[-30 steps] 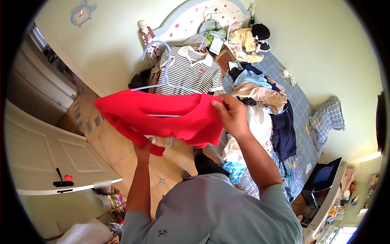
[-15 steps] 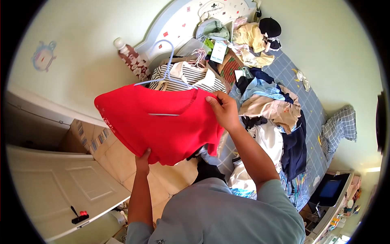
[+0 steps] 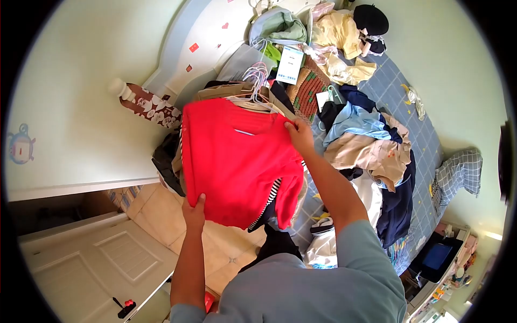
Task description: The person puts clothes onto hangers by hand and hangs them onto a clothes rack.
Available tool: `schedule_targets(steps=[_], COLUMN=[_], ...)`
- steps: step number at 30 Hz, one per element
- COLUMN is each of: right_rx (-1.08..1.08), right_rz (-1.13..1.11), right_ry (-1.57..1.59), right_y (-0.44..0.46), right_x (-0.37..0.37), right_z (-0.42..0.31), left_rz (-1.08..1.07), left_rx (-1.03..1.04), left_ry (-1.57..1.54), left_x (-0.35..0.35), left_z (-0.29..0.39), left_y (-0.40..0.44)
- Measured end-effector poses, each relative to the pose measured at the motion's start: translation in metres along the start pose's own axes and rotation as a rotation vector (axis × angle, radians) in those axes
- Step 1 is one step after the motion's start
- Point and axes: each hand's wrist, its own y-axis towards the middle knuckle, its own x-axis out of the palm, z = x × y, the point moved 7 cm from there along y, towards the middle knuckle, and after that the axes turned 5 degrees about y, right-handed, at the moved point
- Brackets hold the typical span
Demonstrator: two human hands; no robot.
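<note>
A red sweater on a hanger lies spread over a pile of hung clothes, its neck opening toward the headboard. Inside the neckline shows a pale blue bar of the hanger. My right hand is closed on the sweater's right shoulder, thumb on top. My left hand pinches its lower left part, near the hem or cuff. Black-and-white striped cloth peeks out beneath the sweater's lower right side. Several hanger hooks cluster above the collar.
Loose clothes are heaped on the blue checked bed to the right. A floral-patterned bottle-shaped object stands by the headboard. A white door is at lower left, and a checked cushion at far right.
The red sweater has gone from being held up and tilted to lying flat over the hung clothes, now covering the striped shirt. Both hands keep their hold. The view has shifted.
</note>
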Motion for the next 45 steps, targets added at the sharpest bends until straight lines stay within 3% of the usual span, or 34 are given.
schedule_targets(steps=[3, 4, 7, 8, 11, 15, 21, 24, 27, 29, 30, 34, 40, 45], right_rx=[-0.019, 0.075, -0.271, -0.187, -0.386, -0.246, -0.177, 0.063, 0.208, 0.437, 0.400, 0.649, 0.783, 0.689], right_rz=[-0.029, -0.113, 0.203, 0.031, -0.058, -0.104, -0.138, -0.131, -0.082, -0.059, -0.007, 0.100, 0.202, 0.277], right_ry=[0.017, -0.055, -0.444, -0.443, -0.461, -0.302, -0.110, -0.031, 0.030, 0.102, 0.039, 0.153, 0.133, -0.086], right_y=[0.030, 0.037, 0.035, 0.033, -0.001, -0.038, -0.146, -0.220, -0.291, -0.345, -0.371, -0.474, -0.593, -0.590], right_x=[0.016, 0.021, 0.022, 0.031, 0.038, 0.032, 0.009, -0.008, -0.031, -0.048, -0.051, -0.088, -0.156, -0.229], right_z=[0.011, 0.015, 0.001, 0.011, -0.013, -0.018, 0.017, 0.069, 0.101, 0.123, 0.156, 0.212, 0.272, 0.295], left_rz=[0.012, 0.070, 0.164, 0.155, 0.092, -0.027, -0.224, -0.352, -0.492, -0.592, -0.643, -0.836, -1.039, -1.068], left_rx=[0.020, 0.101, 0.282, 0.307, 0.347, 0.414, 0.272, 0.054, -0.003, 0.002, 0.008, 0.045, -0.106, -0.225], left_ry=[-0.045, 0.064, 0.414, 0.537, 0.627, 0.597, 0.377, 0.302, 0.190, 0.140, 0.114, 0.041, 0.090, 0.102], left_x=[0.006, 0.005, 0.007, 0.009, 0.022, 0.038, 0.055, 0.061, 0.067, 0.075, 0.082, 0.112, 0.147, 0.160], left_z=[0.018, 0.019, 0.011, 0.009, 0.011, -0.004, -0.055, -0.055, -0.074, -0.080, -0.083, -0.108, -0.140, -0.132], left_y=[0.016, 0.022, 0.024, 0.019, 0.008, -0.007, -0.047, -0.084, -0.110, -0.128, -0.138, -0.189, -0.288, -0.344])
